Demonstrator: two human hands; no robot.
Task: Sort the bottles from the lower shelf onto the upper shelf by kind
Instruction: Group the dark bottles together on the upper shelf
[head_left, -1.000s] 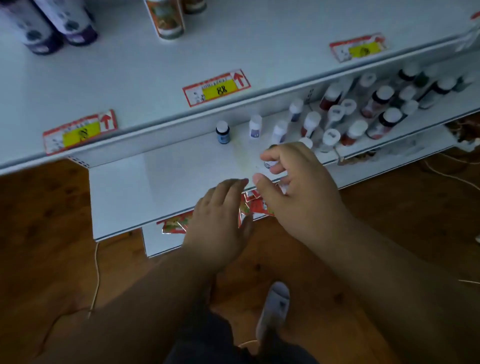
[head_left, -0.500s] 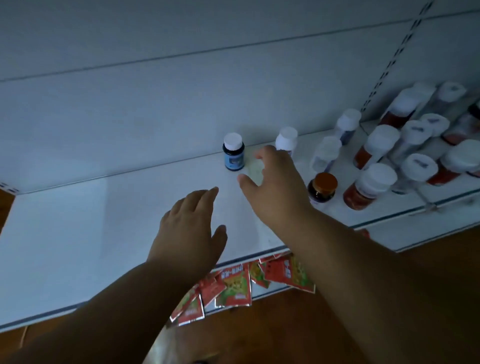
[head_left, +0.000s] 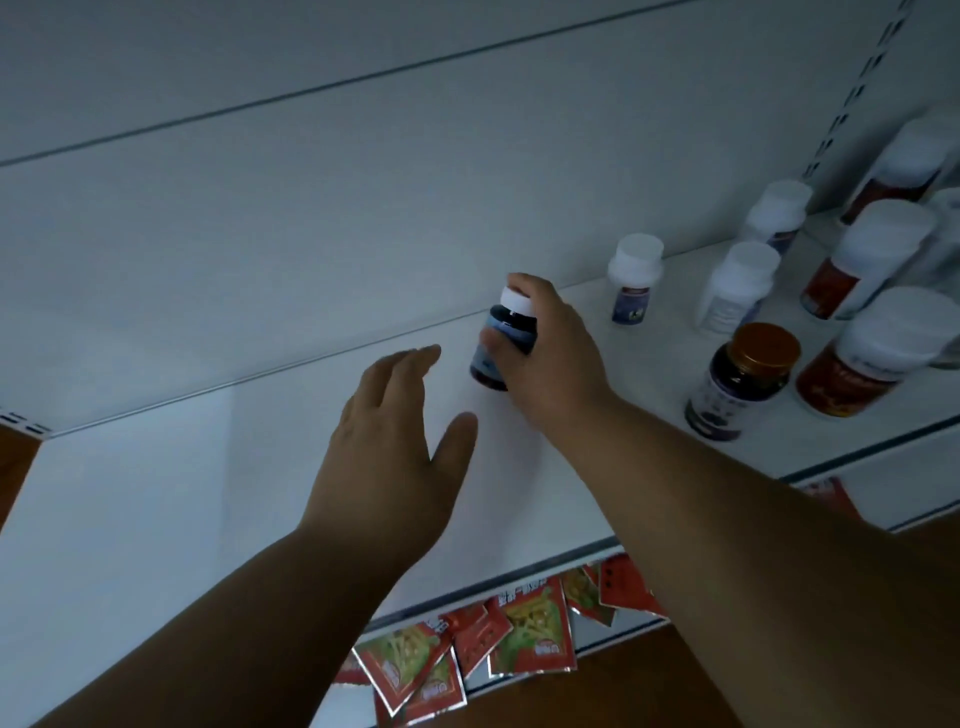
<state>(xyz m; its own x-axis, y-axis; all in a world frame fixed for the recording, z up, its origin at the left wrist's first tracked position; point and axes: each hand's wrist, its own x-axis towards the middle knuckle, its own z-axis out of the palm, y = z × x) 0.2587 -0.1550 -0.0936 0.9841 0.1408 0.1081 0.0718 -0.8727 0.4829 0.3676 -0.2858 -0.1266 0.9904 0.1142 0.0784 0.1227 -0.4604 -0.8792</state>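
Right hand (head_left: 556, 358) grips a tilted dark bottle (head_left: 501, 340) (white cap) above the lower shelf (head_left: 156, 493); left hand (head_left: 395, 441) hovers beside it, fingers straight and apart.

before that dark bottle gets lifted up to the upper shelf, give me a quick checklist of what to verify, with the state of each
1. Grip: right hand has fingers and thumb curled round the dark blue-labelled bottle. ok
2. Cap: its white cap sits on the bottle, though tightness cannot be judged. cannot tell
3. Bottle upright: it leans, cap tipped to the right. not ok
4. Left hand free: open, fingers straight, holding nothing, beside the bottle. ok
5. Neighbours clear: the white bottle with a purple label and the gold-capped jar stand apart from the held bottle. ok
6. Landing spot on the upper shelf: out of view. cannot tell
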